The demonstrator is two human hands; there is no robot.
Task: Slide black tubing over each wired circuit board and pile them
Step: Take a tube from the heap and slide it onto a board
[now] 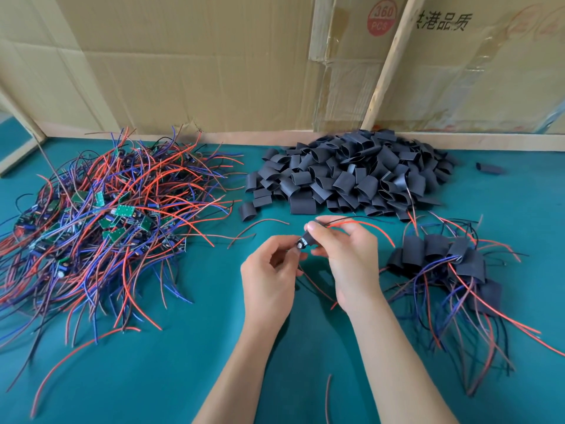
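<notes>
teal table (189, 377) bears loose tubing pile (351, 175), hands pinching board (302, 242).

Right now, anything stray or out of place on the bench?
Two strays. One tube piece lies alone, right of the tube pile, near the cardboard wall. One loose wire lies by itself near the bottom edge, between the forearms. Nothing looks damaged.
</notes>
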